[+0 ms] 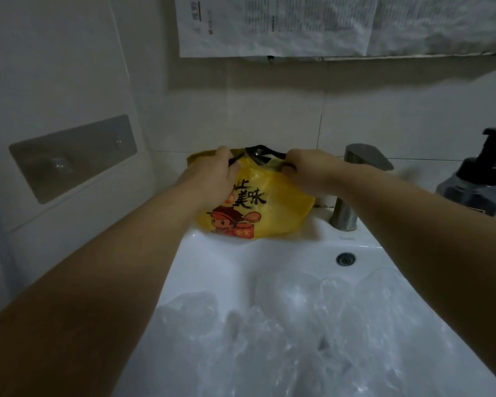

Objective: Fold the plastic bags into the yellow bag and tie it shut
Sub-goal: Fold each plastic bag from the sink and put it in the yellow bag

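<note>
On the sink's point(212, 253) back ledge, the yellow bag point(272, 213) stands against the wall. The left hand point(212, 179) and right hand point(307, 170) grip the ends of a black strip point(259, 154) at its top, fingertips curled and mostly hidden. Clear plastic bags point(284, 339) lie blurred in the basin, cut off below.

yellow bag point(272, 216), black characters "美味"

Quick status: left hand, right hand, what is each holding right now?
Left hand: closed, gripping the left end of the black plastic strip atop the yellow printed plastic bag.
Right hand: closed, gripping that strip's right end.
</note>
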Tool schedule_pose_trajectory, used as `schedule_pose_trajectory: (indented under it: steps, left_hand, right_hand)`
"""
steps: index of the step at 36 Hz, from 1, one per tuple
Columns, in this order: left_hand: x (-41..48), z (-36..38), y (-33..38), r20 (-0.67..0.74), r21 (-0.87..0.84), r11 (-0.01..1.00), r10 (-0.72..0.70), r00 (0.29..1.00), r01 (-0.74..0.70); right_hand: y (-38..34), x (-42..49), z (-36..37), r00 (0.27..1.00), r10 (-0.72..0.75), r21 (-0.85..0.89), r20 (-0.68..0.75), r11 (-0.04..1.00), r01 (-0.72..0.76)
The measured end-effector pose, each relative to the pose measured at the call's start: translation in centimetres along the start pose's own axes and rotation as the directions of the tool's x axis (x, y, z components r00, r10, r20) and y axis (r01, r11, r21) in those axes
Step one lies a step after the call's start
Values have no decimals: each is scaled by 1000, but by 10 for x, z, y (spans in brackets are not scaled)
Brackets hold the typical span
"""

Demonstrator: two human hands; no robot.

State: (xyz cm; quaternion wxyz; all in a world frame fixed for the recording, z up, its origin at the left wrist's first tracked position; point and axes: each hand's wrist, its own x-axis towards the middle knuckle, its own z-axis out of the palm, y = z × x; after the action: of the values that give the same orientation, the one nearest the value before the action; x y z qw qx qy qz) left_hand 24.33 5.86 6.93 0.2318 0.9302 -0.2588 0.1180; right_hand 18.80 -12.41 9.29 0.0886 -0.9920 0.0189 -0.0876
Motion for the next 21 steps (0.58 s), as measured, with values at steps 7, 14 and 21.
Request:
schedule_pose_trajectory:
  steps: [7, 14, 21]
  left_hand:
    - [4, 3, 6, 130, 179, 984, -48, 990, 25]
    - [2, 1, 11, 144, 394, 916, -140, 980, 73]
    - [-11, -11, 8, -184, -45, 998, -62, 981, 54]
  right_hand:
    - [8, -4, 1, 1000, 5, 28, -3, 1000, -5]
    - [9, -4, -1, 998, -7, -7, -59, 1000, 7]
    - [6, -21, -5, 988, 27, 52, -153, 998, -19]
